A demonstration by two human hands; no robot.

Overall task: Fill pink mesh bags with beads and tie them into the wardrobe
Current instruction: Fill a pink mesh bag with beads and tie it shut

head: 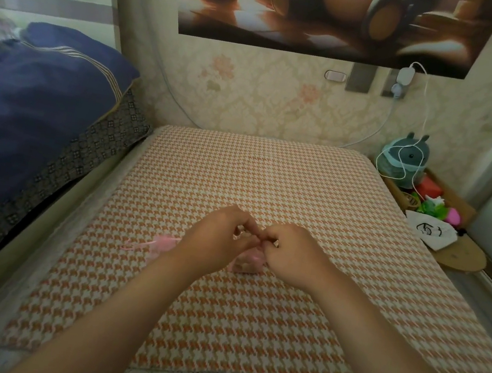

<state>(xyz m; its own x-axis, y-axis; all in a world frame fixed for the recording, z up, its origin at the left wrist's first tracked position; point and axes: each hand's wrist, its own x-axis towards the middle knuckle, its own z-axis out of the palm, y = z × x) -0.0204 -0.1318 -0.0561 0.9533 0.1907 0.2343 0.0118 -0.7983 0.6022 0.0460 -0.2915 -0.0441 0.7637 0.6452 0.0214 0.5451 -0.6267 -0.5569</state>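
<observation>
My left hand [217, 236] and my right hand [292, 255] meet over the middle of the orange houndstooth cloth [271, 184], fingertips pinched together on the top of a pink mesh bag [245, 262]. The bag's lower part shows between my wrists, resting on the cloth, with pale contents inside. A second pink mesh bag [161, 244] with a ribbon lies flat on the cloth to the left, partly behind my left wrist. The ties between my fingers are hidden. No wardrobe is visible.
A blue quilt [31, 107] is piled on the bed at left. At right, a low shelf holds a plush toy [407, 157], a white drawstring pouch [434, 232] and small colourful items. A white charger cable [423, 117] hangs from the wall socket.
</observation>
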